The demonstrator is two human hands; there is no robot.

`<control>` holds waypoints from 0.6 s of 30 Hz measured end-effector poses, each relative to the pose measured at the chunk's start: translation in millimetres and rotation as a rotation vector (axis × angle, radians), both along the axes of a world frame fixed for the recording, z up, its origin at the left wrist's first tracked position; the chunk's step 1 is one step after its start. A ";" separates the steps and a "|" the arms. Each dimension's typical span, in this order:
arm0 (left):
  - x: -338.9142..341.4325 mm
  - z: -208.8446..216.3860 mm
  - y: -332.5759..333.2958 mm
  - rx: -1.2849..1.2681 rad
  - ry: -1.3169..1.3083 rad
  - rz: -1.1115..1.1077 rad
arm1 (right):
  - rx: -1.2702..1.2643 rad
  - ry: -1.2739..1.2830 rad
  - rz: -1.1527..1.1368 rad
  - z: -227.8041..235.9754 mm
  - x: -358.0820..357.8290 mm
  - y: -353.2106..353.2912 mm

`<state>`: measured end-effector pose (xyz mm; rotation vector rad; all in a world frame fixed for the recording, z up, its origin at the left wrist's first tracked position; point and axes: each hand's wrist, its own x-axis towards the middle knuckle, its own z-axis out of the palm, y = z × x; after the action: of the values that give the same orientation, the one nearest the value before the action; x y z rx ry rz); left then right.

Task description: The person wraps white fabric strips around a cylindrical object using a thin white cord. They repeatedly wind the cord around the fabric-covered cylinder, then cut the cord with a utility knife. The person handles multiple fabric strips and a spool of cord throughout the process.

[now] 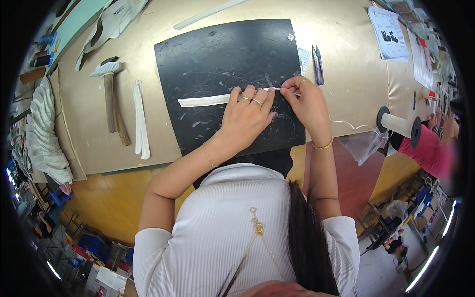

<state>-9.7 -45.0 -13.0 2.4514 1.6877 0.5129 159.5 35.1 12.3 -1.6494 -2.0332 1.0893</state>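
Note:
A narrow white strip [203, 102] lies across the black mat [217, 54] on the table. My left hand [246, 119] rests over the strip's right part, bent fingers pressing it to the mat. Just to the right, my right hand [308, 101] has thumb and forefinger pinched at the end of the strip, on a thin white cord. That cord [346, 122] runs from beneath the right hand to a white spool with black flanges [397, 124] at the table's right edge. The fingertips partly hide where cord and strip meet.
Left of the mat lie more white strips [140, 119] and a wooden-handled hammer [110, 99] with a cloth-wrapped head. Purple-handled thread snips [317, 65] and printed sheets [388, 34] are at the right. Stacked white pieces [47, 131] stand far left; a person in pink [420, 153] is at right.

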 end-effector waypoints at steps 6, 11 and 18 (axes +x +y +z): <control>-5.0 4.7 8.3 -0.050 -0.048 -0.041 | 0.180 0.037 0.046 -4.0 0.2 -23.5; -22.4 4.8 23.9 -0.163 -0.105 -0.139 | 0.306 0.024 -0.011 -9.8 -9.7 -47.2; -37.0 5.2 41.5 -0.272 -0.255 -0.198 | 0.385 -0.035 -0.034 -16.8 -16.1 -61.4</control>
<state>-46.7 -3.5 -7.8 2.2185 1.3054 0.5072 143.5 -26.4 -4.5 -1.5044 -2.0679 0.6100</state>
